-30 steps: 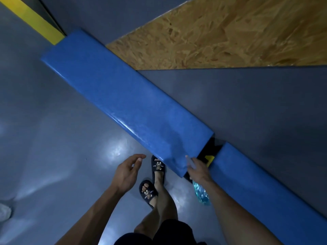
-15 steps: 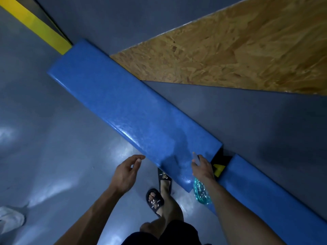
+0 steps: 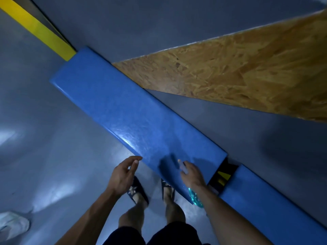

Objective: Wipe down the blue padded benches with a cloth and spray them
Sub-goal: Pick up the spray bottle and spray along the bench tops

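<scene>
**Bottle in hand at the end of the long blue bench**

We look down on a glossy grey floor [image 3: 44, 138] that catches pale patches of light, with a grey wall [image 3: 141, 23] behind and a slanted panel of chipboard [image 3: 238, 71] to the upper right. A yellow strip [image 3: 35, 27] runs in from the top left corner and ends at the far end of the long blue padded bench [image 3: 123, 112], which crosses the view diagonally. A second blue padded bench [image 3: 274, 209] continues the line toward the lower right; between the two we see a dark gap [image 3: 224, 174] with a small yellow piece showing in it.

Our right hand [image 3: 192, 174] is over the near end of the long bench, its fingers [image 3: 182, 167] curled round a spray bottle [image 3: 195, 198]. The bottle's translucent teal body shows beneath the wrist, against the front edge of the bench; its top is blurred, so we cannot tell how the nozzle points. Our left hand [image 3: 123, 174] hangs just off the front edge of the same bench, above the floor, fingers loosely bent and holding nothing.

Below the hands stand two feet in dark sandals [image 3: 138, 191], close to the bench. At the lower left edge a pale crumpled thing [image 3: 12, 225] lies on the floor, well apart from the benches; we cannot tell what it is.
</scene>
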Tool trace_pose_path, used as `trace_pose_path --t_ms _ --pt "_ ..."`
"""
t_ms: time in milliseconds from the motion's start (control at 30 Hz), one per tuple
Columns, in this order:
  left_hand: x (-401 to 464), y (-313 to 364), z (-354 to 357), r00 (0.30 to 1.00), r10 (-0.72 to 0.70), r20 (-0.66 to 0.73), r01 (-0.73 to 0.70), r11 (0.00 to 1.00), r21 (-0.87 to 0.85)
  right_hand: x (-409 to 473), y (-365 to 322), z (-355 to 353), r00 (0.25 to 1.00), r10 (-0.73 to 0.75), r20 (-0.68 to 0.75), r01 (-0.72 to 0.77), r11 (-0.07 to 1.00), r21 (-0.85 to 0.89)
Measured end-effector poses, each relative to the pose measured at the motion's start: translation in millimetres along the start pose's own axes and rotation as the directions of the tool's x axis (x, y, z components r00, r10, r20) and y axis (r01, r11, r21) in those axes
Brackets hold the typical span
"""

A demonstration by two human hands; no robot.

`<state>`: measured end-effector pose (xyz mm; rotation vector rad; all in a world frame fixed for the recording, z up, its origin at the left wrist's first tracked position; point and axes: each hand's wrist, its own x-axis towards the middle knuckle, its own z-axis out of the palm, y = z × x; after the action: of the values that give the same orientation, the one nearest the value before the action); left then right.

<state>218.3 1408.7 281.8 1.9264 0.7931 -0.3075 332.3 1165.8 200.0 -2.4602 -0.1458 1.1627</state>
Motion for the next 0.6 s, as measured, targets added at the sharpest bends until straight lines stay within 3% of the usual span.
trace_pose_path --t_ms 100,233,433,600 --pt "7.3 -11.0 -17.4 1.0 -0.005 -0.021 0.004 1.0 -0.013 -3.8 -29.9 34.6 0.995 -0.022 0.1 0.029 0.997 -0.071" --pt "16.4 -30.3 -46.2 0.999 -0.034 -0.02 0.033 0.999 -0.02 -0.9 -66.9 60.3 0.994 0.019 0.108 -0.007 0.994 -0.109" --pt "34.7 -49.6 -95.3 0.999 -0.039 -0.012 0.038 0.998 -0.044 27.1 -100.4 44.2 0.994 0.089 -0.066 -0.086 0.995 0.056" --pt "54.1 -63.3 -137.6 0.999 -0.021 0.036 0.022 0.999 -0.033 52.5 -126.0 6.9 0.952 0.202 -0.231 -0.173 0.975 0.141"
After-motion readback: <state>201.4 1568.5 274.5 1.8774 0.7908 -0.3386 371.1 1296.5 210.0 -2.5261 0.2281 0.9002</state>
